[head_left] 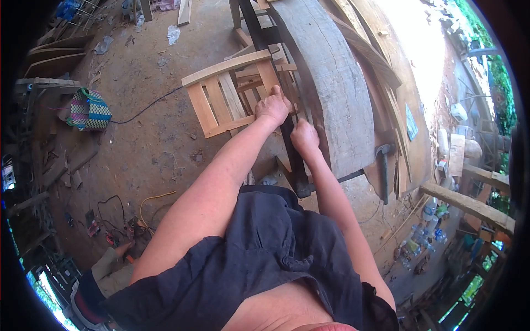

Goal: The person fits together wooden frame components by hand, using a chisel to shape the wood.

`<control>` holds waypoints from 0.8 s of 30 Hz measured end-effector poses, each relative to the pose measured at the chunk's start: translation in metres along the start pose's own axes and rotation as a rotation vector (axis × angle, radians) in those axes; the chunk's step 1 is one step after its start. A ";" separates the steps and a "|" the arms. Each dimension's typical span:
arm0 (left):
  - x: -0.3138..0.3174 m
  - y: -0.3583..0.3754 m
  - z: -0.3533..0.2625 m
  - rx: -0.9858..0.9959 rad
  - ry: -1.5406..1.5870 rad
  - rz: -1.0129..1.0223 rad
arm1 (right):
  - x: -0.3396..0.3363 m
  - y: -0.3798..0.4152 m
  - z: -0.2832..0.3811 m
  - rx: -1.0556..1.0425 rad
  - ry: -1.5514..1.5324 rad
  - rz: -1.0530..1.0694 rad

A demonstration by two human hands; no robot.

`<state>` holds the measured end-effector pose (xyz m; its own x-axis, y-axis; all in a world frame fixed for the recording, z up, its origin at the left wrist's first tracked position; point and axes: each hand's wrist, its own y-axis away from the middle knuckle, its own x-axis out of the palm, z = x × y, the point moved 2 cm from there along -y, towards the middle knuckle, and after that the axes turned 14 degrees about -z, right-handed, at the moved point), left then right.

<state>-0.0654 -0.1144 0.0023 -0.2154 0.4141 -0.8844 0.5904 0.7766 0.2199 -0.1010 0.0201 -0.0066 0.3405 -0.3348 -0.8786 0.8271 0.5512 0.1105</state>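
A small frame of pale wood with upright slats, like a chair back (224,101), lies tilted against a dark narrow beam (297,165). My left hand (273,107) is closed on its near right corner, one digit pointing up along the end slat. Close beside it, my right hand (305,136) makes a fist between the dark beam and a thick grey timber slab (339,94). Whatever my right fingers hold, if anything, is hidden. More pale wooden pieces (251,85) show behind and through the frame.
A hammer (385,165) hangs at the slab's near right end. Long boards (381,60) lie along the right. A woven basket (89,110) with a cable stands left on the dirt floor. Plastic bottles (422,234) lie lower right; another person's leg (107,267) shows lower left.
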 end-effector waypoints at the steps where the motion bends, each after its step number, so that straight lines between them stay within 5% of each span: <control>1: 0.002 0.000 0.000 -0.011 -0.007 -0.001 | 0.002 -0.003 0.003 0.004 -0.006 -0.001; 13: 0.001 0.002 0.002 -0.010 0.010 -0.022 | -0.035 0.076 -0.022 0.089 0.072 0.083; 24: 0.003 0.004 0.000 0.036 -0.042 0.004 | -0.007 -0.002 0.008 0.095 0.020 0.063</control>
<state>-0.0631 -0.1099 0.0003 -0.1806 0.3961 -0.9002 0.6186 0.7573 0.2091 -0.1015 0.0154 0.0027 0.3854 -0.2860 -0.8773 0.8431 0.4956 0.2088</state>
